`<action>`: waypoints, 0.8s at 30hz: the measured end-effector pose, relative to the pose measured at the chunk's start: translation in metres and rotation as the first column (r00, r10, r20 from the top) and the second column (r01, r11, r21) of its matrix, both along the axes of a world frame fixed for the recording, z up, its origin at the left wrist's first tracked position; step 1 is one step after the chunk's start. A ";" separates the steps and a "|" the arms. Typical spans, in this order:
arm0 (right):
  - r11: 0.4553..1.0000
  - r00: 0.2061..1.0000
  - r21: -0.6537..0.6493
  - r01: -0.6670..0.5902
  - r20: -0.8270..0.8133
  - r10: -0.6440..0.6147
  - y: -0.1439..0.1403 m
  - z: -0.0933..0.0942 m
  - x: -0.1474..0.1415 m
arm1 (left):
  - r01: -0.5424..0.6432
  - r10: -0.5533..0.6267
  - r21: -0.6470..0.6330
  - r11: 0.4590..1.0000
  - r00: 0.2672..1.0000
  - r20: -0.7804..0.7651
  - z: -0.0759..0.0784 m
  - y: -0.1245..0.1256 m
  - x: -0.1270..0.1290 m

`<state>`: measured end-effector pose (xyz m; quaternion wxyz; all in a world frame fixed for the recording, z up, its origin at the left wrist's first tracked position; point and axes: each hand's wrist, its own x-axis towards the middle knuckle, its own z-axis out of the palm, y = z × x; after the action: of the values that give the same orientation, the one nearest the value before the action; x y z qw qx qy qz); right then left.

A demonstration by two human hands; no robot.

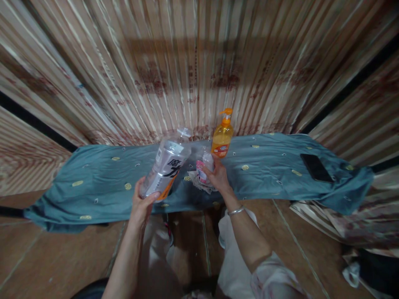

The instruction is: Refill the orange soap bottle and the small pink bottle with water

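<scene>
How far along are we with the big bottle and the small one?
Done: the left hand has the large clear bottle lifted and tilted, its capped neck toward the small bottle. In hand: the right hand grips the small bottle over a crumpled cloth on the blue sheet. Left: the large bottle's cap looks still on; nothing is pouring. The orange pump bottle and phone sit untouched.

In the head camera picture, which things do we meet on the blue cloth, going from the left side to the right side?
Large clear bottle in the left hand → small bottle in the right hand → orange pump bottle → black phone.
</scene>
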<state>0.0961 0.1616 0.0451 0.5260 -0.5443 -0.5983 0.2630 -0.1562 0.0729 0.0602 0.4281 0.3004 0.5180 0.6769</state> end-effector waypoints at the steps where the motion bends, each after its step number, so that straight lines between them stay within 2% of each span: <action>1: 1.000 1.000 -0.002 0.000 0.000 0.000 0.000 0.000 0.000 | 0.006 -0.005 -0.016 1.000 0.999 0.037 0.000 -0.001 -0.001; 5: 1.000 1.000 -0.002 0.009 0.010 -0.009 0.001 -0.002 0.000 | 0.010 0.007 -0.098 0.995 0.985 0.174 0.002 -0.001 0.001; 9: 1.000 1.000 0.015 0.006 0.009 -0.006 0.001 -0.003 0.001 | 0.095 -0.074 -0.070 0.993 0.964 0.257 0.007 0.003 0.005; 12: 1.000 1.000 -0.007 0.000 0.017 0.000 0.000 -0.004 0.002 | 0.095 -0.076 -0.047 0.994 0.950 0.303 0.013 0.007 0.003; 17: 0.999 0.999 -0.032 -0.028 -0.031 0.027 -0.002 0.000 0.000 | 0.076 -0.047 -0.085 0.993 0.952 0.303 0.016 0.017 -0.006; 24: 0.998 0.999 -0.033 -0.046 -0.021 0.045 -0.003 0.003 -0.002 | 0.056 -0.034 -0.104 0.993 0.980 0.198 0.018 0.041 -0.014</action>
<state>0.0938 0.1584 0.0483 0.5168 -0.5366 -0.6005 0.2906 -0.1703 0.1139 0.0780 0.5081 0.2200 0.5025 0.6640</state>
